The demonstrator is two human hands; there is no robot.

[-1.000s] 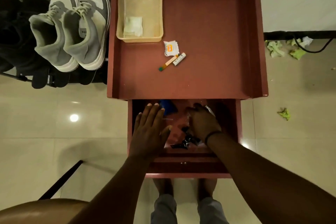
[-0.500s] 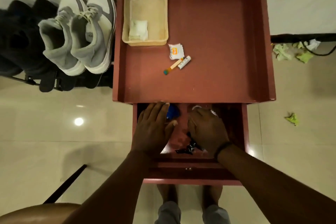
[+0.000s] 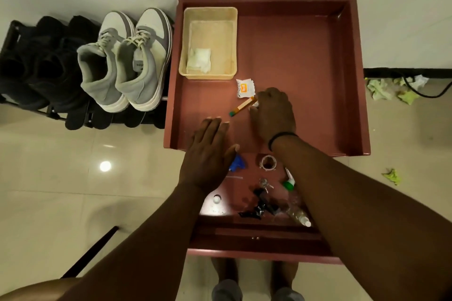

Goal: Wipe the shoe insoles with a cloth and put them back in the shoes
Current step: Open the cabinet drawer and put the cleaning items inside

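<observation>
R hand is over the red tabletop, knuckles up, fingers curled down at the upper end of the orange stick and the small white tube beside it. The fingertips are hidden under the hand, so can't tell if it actually pinches either one or just touches. A black band sits on that wrist.

L hand is flat and spread, fingers straight, palm down over the tabletop's near edge, partly above the open drawer. It holds nothing. Can't tell whether it presses the edge or hovers just above it.

Just beyond the R hand's fingers lies a white sachet w/ orange print. Farther beyond, toward the L hand's side, a cream basket holds a folded pale cloth.

Under the R forearm and just behind the L hand, the drawer shows a blue item, tape roll, green-capped tube, keys, black clips, a clear bottle.

Well off to the L hand's outer side, the grey-white sneakers stand as a pair on a black rack, beside dark shoes. Insoles can't be made out inside them.

Beyond the R arm's outer side, crumpled green scraps lie on the floor tiles.
</observation>
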